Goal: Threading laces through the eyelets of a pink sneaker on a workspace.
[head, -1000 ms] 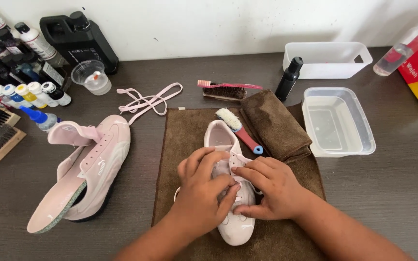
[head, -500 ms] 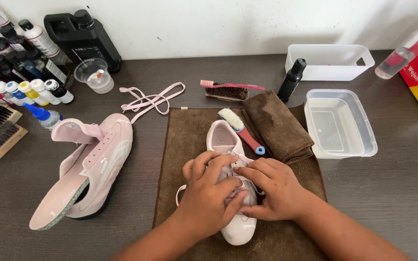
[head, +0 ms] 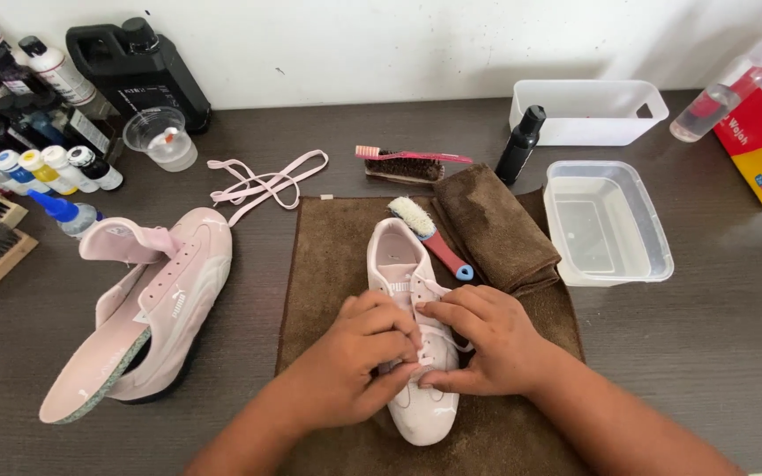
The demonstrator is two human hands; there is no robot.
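Two hands, left hand [head: 365,353] and right hand [head: 487,339], fingers curled, pinching the laces of pink sneaker [head: 416,330] on brown towel [head: 328,264]

Left hand [head: 359,357] and right hand [head: 487,339] close together, palms down, fingers curled, fingertips [head: 409,345] pinched and nearly meeting; both forearms enter from bottom edge.

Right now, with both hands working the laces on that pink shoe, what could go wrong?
The clear tub of water sits close beside the right hand; an elbow swing might slop it onto the brown mat. The small brush lies against the pink shoe and could get knocked off the mat. The left hand hides the eyelets, so a lace could snag.
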